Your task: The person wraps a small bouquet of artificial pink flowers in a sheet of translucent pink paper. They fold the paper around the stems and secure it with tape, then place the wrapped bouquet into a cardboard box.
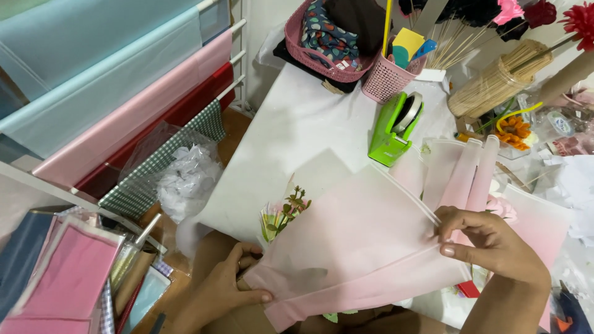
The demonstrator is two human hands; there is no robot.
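Observation:
A translucent pale pink wrapping sheet (359, 241) lies folded over a small bouquet at the table's near edge. Green sprigs with small pink buds (286, 213) poke out at its upper left. My left hand (226, 284) grips the lower left of the wrapped bundle, thumb pressed on the sheet's bottom corner. My right hand (489, 244) pinches the sheet's right corner where its folded edges meet. More pale pink sheets (464, 173) lie fanned out behind my right hand.
A green tape dispenser (396, 127) stands on the white table (297, 124). Behind are a pink basket with fabric (331, 37), a pink pen holder (390, 71), a bundle of wooden sticks (495, 80) and artificial flowers (578, 18). Rolls of wrapping paper (124, 105) hang at left above a plastic bag (185, 176).

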